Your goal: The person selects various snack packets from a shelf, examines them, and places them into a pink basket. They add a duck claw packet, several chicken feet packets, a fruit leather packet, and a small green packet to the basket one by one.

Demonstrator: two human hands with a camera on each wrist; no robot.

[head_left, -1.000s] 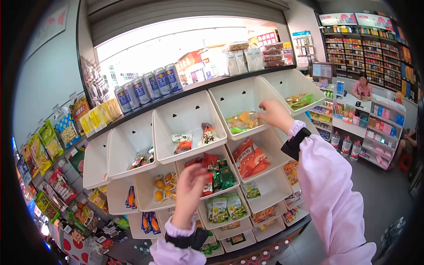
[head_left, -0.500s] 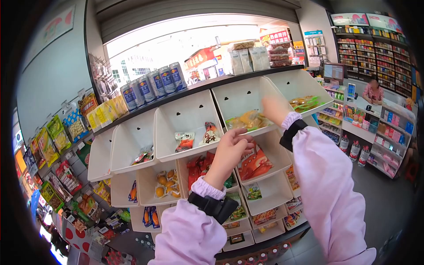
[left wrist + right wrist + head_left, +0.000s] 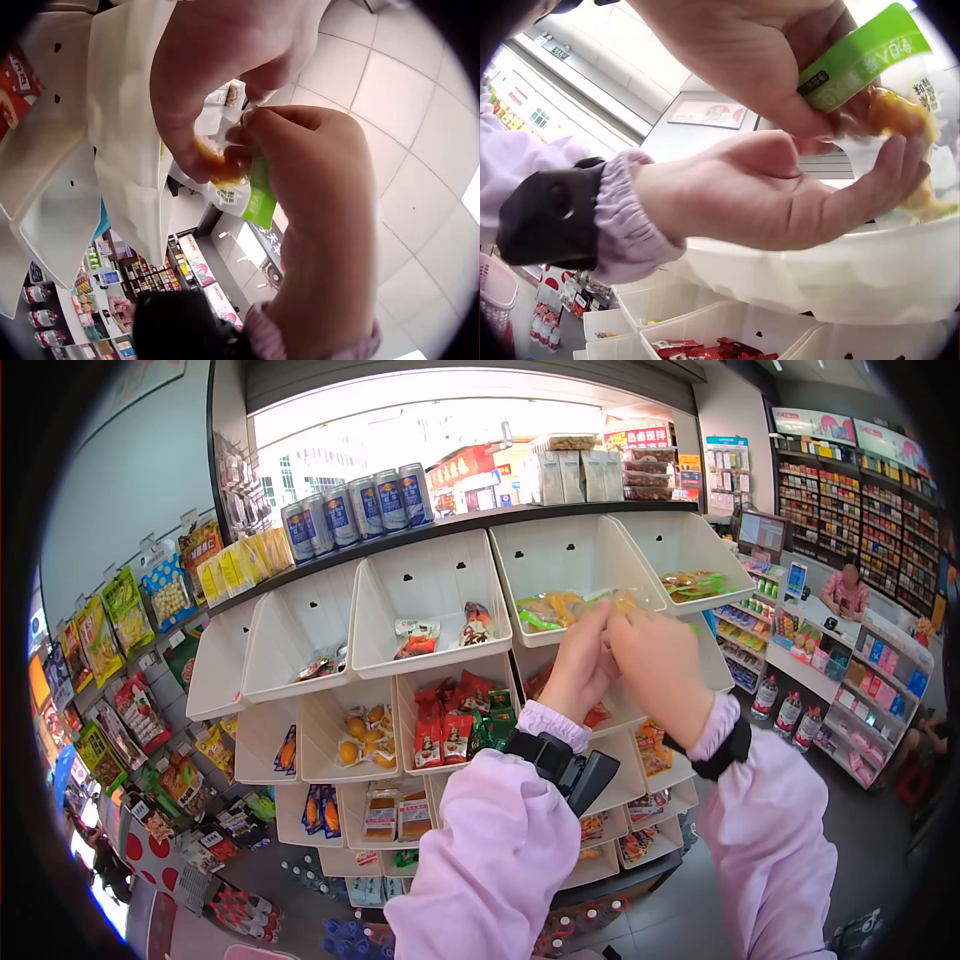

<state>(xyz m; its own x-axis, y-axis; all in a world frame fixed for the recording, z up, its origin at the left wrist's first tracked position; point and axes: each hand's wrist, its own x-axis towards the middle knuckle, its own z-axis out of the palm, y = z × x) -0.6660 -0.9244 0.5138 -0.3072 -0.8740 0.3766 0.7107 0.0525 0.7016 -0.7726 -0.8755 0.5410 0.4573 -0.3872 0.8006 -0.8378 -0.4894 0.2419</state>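
A clear snack packet (image 3: 900,116) with a green strip and orange-brown food inside is held between both hands, in front of the top row of bins. My right hand (image 3: 660,655) pinches its green end, as the right wrist view shows. From the other side my left hand (image 3: 578,668) grips the packet, its fingers curled against the clear part. In the left wrist view, the left hand (image 3: 225,60) is above and the right hand (image 3: 322,172) comes from below. The head view mostly hides the packet behind the fingers. Similar packets (image 3: 548,610) lie in the white bin (image 3: 560,560) behind.
More white bins hold red packets (image 3: 445,725), yellow egg-like snacks (image 3: 368,735) and other snacks. Blue cans (image 3: 365,507) line the shelf above. Hanging snack bags (image 3: 125,615) are at left. A person (image 3: 845,593) sits behind the counter (image 3: 800,650) at right.
My left hand has risen and moved right from the lower bins to meet the right hand. The right hand has drawn back from the bin with a packet. The view has shifted somewhat.
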